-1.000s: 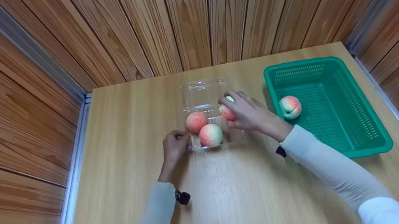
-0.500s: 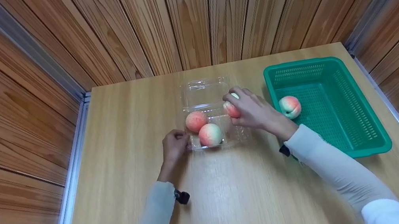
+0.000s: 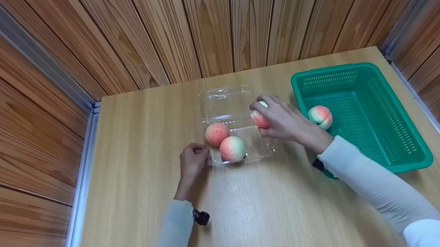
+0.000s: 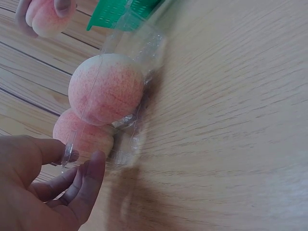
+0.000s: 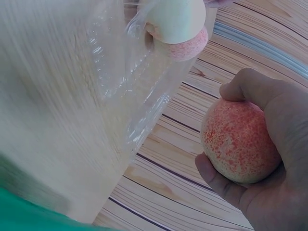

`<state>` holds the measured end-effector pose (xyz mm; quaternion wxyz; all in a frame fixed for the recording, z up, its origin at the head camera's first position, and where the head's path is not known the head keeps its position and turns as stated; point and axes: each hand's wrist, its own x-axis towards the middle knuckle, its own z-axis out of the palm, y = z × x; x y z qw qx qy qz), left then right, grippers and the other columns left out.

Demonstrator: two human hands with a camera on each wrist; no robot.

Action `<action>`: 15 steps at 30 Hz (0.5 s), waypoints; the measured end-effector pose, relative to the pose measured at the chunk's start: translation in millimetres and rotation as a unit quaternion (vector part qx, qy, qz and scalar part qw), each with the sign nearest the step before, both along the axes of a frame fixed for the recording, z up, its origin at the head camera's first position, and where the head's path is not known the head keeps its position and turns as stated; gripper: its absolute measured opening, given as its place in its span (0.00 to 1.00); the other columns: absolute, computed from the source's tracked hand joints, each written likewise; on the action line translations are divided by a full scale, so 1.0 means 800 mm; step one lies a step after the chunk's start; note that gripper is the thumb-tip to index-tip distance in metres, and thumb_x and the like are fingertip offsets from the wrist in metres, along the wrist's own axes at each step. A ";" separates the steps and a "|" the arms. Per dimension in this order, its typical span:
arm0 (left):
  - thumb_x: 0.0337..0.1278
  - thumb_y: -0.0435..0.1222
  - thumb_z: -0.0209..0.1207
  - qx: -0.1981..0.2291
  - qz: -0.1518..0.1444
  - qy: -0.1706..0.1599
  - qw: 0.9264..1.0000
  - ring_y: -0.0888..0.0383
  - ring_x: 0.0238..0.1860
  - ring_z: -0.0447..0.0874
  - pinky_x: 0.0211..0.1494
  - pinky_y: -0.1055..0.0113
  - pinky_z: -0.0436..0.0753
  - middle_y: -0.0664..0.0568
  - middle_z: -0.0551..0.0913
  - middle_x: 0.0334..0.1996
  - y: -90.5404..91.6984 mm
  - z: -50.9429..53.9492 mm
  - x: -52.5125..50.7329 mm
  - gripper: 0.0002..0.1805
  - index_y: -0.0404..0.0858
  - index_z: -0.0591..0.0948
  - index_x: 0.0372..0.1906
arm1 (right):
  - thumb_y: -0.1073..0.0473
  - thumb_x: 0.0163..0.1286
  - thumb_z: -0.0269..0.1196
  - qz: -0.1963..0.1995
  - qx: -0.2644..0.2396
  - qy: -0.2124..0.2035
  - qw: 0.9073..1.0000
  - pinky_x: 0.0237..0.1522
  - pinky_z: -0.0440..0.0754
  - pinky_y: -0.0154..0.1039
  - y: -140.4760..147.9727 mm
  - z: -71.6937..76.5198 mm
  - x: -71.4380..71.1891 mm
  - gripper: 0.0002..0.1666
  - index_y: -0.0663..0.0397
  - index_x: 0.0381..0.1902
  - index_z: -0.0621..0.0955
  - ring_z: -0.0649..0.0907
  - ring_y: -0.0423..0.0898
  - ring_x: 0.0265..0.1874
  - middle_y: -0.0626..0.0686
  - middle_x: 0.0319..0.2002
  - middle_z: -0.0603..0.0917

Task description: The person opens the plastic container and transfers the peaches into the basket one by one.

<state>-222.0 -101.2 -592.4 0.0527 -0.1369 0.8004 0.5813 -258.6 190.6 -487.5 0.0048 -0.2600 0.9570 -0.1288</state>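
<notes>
A clear plastic container (image 3: 256, 142) lies with its lid (image 3: 227, 102) folded back on the table. Two peaches, one pink (image 3: 217, 134) and one pale green and pink (image 3: 232, 149), sit in its left part. My left hand (image 3: 193, 161) pinches the container's left edge; in the left wrist view the thumb and fingers (image 4: 94, 175) are on the clear rim. Above the container's right side, my right hand (image 3: 283, 120) grips a peach (image 3: 260, 119), which the right wrist view shows as a red-speckled peach (image 5: 238, 142) between thumb and fingers.
A green basket (image 3: 411, 119) stands at the right of the table, with one peach (image 3: 320, 117) near its left wall. Wood-panelled walls (image 3: 206, 19) with metal strips rise behind and at both sides of the table.
My right hand has moved a little to the right and slightly back with its peach. The peach in the basket has turned slightly. My left hand stays at the container's edge.
</notes>
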 end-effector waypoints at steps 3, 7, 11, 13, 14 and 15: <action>0.67 0.30 0.62 0.001 -0.001 0.003 1.000 0.61 0.26 0.78 0.26 0.71 0.75 0.50 0.81 0.29 -0.001 -0.001 0.000 0.05 0.32 0.83 0.43 | 0.49 0.63 0.78 -0.001 0.002 0.001 1.000 0.62 0.84 0.62 0.002 0.000 0.000 0.42 0.47 0.71 0.73 0.77 0.64 0.67 0.61 0.69 0.73; 0.67 0.30 0.62 0.004 -0.001 0.002 1.000 0.61 0.26 0.78 0.27 0.72 0.76 0.51 0.81 0.29 -0.001 -0.003 -0.001 0.05 0.31 0.83 0.43 | 0.50 0.64 0.77 -0.004 0.005 -0.001 1.000 0.64 0.82 0.63 0.005 0.002 -0.001 0.41 0.48 0.71 0.73 0.76 0.65 0.68 0.62 0.70 0.73; 0.68 0.29 0.62 0.011 -0.002 0.000 1.000 0.61 0.26 0.78 0.27 0.72 0.76 0.51 0.81 0.29 -0.002 -0.003 -0.001 0.05 0.31 0.83 0.44 | 0.50 0.64 0.78 -0.007 0.007 -0.004 1.000 0.65 0.81 0.65 0.009 0.005 -0.002 0.42 0.48 0.72 0.73 0.76 0.66 0.68 0.62 0.70 0.73; 0.68 0.29 0.61 0.015 -0.003 -0.002 1.000 0.61 0.26 0.78 0.27 0.72 0.76 0.50 0.81 0.29 -0.001 -0.002 0.000 0.05 0.31 0.83 0.44 | 0.50 0.64 0.78 -0.007 0.008 -0.002 1.000 0.65 0.81 0.65 0.012 0.006 -0.002 0.42 0.48 0.71 0.73 0.76 0.66 0.68 0.62 0.70 0.73; 0.68 0.29 0.61 0.015 -0.003 -0.003 1.000 0.61 0.26 0.78 0.27 0.72 0.76 0.50 0.81 0.29 -0.001 -0.002 0.000 0.05 0.31 0.83 0.44 | 0.50 0.64 0.78 -0.006 0.008 -0.001 1.000 0.65 0.81 0.65 0.013 0.006 -0.003 0.41 0.48 0.71 0.73 0.76 0.66 0.68 0.62 0.70 0.73; 0.68 0.29 0.62 0.014 -0.003 -0.003 1.000 0.60 0.25 0.78 0.27 0.72 0.76 0.50 0.81 0.29 0.000 -0.002 0.000 0.06 0.31 0.83 0.44 | 0.51 0.63 0.78 -0.006 0.008 0.002 1.000 0.64 0.82 0.64 0.014 0.006 -0.003 0.41 0.48 0.71 0.74 0.77 0.66 0.67 0.63 0.69 0.73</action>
